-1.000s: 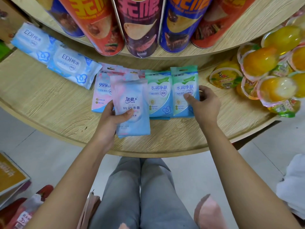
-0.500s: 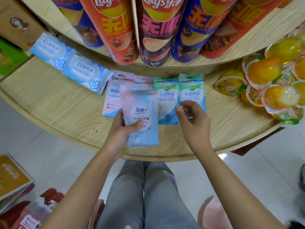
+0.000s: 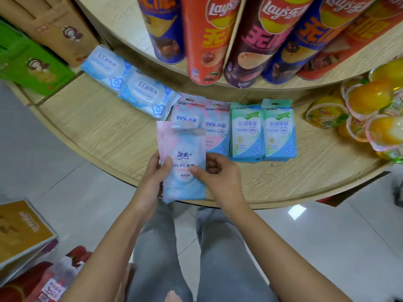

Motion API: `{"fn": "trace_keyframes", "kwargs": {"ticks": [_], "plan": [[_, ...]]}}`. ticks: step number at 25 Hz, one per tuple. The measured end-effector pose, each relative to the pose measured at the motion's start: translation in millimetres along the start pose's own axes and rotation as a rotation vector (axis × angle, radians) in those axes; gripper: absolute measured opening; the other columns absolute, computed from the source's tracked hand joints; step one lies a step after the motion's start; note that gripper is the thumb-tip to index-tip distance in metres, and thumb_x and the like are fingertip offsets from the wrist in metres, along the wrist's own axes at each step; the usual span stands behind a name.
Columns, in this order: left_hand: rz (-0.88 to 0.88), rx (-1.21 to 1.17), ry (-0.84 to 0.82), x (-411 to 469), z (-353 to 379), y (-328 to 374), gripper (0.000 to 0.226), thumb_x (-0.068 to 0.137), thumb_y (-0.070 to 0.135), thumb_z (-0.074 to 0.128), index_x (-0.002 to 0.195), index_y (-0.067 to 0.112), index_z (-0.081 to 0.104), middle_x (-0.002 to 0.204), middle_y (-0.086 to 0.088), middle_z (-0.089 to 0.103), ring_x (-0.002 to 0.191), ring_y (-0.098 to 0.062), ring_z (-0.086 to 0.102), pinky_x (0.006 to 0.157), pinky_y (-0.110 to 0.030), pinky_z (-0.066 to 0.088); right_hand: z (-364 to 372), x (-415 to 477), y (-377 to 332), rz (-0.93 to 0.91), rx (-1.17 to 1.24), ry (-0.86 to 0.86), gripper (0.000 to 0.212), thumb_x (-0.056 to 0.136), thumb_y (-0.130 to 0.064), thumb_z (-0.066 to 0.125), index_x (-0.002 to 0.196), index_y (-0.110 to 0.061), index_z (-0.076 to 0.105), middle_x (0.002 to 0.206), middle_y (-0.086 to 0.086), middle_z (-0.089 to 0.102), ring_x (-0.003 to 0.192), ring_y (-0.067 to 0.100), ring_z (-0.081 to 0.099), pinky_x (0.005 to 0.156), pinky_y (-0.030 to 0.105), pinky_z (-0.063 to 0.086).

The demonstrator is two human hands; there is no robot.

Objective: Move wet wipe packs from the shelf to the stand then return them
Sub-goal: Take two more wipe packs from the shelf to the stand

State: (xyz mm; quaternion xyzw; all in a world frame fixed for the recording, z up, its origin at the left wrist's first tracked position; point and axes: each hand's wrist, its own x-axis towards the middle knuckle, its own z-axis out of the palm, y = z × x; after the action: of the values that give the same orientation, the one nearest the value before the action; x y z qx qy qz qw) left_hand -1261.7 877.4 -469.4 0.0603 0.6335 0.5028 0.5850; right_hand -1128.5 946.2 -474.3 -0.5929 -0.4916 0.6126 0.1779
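Seven wet wipe packs showed. One was the held pack (image 3: pixel 183 162), pink and blue, over the front edge of the wooden shelf (image 3: pixel 98 131). Six lay face up on that shelf: two pink packs (image 3: pixel 214 127) just behind the held pack, two green packs (image 3: pixel 247 131) behind and right of it, and two EDI packs (image 3: pixel 144 94) behind and left of it. The left hand (image 3: pixel 152 177) gripped the held pack's left edge and the right hand (image 3: pixel 220 177) its right edge, fingers curled behind and thumbs on its face.
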Motion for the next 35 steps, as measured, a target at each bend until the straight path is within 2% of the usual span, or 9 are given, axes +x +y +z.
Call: {"fn": "trace_keyframes", "kwargs": {"ticks": [3, 9, 15, 17, 20, 23, 27, 30, 35], "plan": [[0.004, 0.000, 0.006, 9, -41, 17, 0.037, 0.099, 0.034, 0.038, 0.128, 0.016, 0.052, 0.117, 0.001, 0.067, 0.095, -0.009, 0.067, 0.067, -0.022, 0.055, 43, 0, -4, 0.043, 0.101, 0.017, 0.032, 0.071, -0.008, 0.081, 0.098, -0.006, 0.064, 0.089, 0.007, 0.070, 0.075, 0.014, 0.063, 0.073, 0.028, 0.056], [-0.039, 0.271, -0.008, 51, -119, 44, 0.023, 0.099, 0.034, 0.043, 0.117, 0.027, 0.055, 0.099, 0.009, 0.069, 0.092, -0.019, 0.062, 0.076, -0.032, 0.047, 123, 9, -4, 0.119, 0.287, 0.057, 0.022, 0.075, 0.000, 0.075, 0.090, -0.010, 0.061, 0.087, 0.005, 0.070, 0.069, 0.002, 0.066, 0.068, 0.019, 0.054], [-0.076, 0.456, -0.073, 91, -136, 51, 0.023, 0.100, 0.036, 0.039, 0.108, 0.030, 0.059, 0.106, 0.008, 0.067, 0.093, -0.010, 0.063, 0.069, -0.023, 0.049, 158, 34, 7, 0.133, 0.288, 0.159, 0.023, 0.077, -0.003, 0.074, 0.084, -0.016, 0.057, 0.083, 0.009, 0.070, 0.075, 0.015, 0.066, 0.078, 0.039, 0.055], [-0.022, 0.551, -0.065, 98, -133, 49, 0.025, 0.100, 0.031, 0.037, 0.103, 0.027, 0.062, 0.107, 0.006, 0.066, 0.096, -0.010, 0.061, 0.080, -0.024, 0.048, 157, 37, 10, 0.140, 0.276, 0.196, 0.024, 0.077, -0.004, 0.075, 0.085, -0.017, 0.056, 0.084, 0.010, 0.070, 0.077, 0.019, 0.065, 0.081, 0.043, 0.055], [0.157, 0.917, 0.006, 102, -130, 44, 0.030, 0.100, 0.021, 0.035, 0.093, 0.009, 0.061, 0.096, -0.006, 0.061, 0.086, -0.021, 0.054, 0.064, -0.028, 0.034, 154, 38, 14, 0.171, 0.311, 0.218, 0.025, 0.077, -0.003, 0.074, 0.086, -0.017, 0.056, 0.085, 0.010, 0.070, 0.078, 0.021, 0.066, 0.083, 0.045, 0.056], [0.286, 1.035, 0.072, 101, -134, 44, 0.030, 0.097, 0.020, 0.038, 0.071, 0.018, 0.052, 0.082, -0.007, 0.057, 0.082, -0.031, 0.053, 0.063, -0.029, 0.028, 156, 37, 14, 0.194, 0.279, 0.239, 0.026, 0.075, -0.007, 0.077, 0.086, -0.017, 0.056, 0.077, 0.006, 0.068, 0.069, 0.014, 0.063, 0.076, 0.041, 0.056], [0.196, 0.749, 0.067, 89, -134, 54, 0.024, 0.090, 0.029, 0.057, 0.112, 0.021, 0.065, 0.099, 0.006, 0.064, 0.087, -0.011, 0.059, 0.077, -0.024, 0.044, 164, 41, 4, 0.118, 0.145, 0.294, 0.028, 0.074, -0.014, 0.079, 0.095, -0.013, 0.060, 0.080, -0.005, 0.065, 0.068, 0.004, 0.060, 0.069, 0.023, 0.052], [0.181, 0.717, 0.031, 84, -132, 53, 0.034, 0.083, 0.021, 0.069, 0.115, 0.028, 0.061, 0.096, 0.013, 0.064, 0.082, 0.000, 0.059, 0.069, -0.009, 0.044, 172, 44, 0, 0.116, 0.115, 0.324, 0.029, 0.075, -0.015, 0.078, 0.096, -0.015, 0.059, 0.085, -0.006, 0.066, 0.076, 0.009, 0.064, 0.074, 0.024, 0.054], [0.170, 0.764, 0.108, 92, -128, 45, 0.041, 0.083, 0.012, 0.066, 0.123, 0.016, 0.057, 0.107, 0.004, 0.063, 0.090, -0.013, 0.059, 0.074, -0.020, 0.044, 171, 43, 0, 0.139, 0.115, 0.318, 0.036, 0.076, -0.020, 0.078, 0.101, -0.015, 0.053, 0.081, -0.011, 0.060, 0.069, 0.002, 0.058, 0.068, 0.017, 0.051]]}}
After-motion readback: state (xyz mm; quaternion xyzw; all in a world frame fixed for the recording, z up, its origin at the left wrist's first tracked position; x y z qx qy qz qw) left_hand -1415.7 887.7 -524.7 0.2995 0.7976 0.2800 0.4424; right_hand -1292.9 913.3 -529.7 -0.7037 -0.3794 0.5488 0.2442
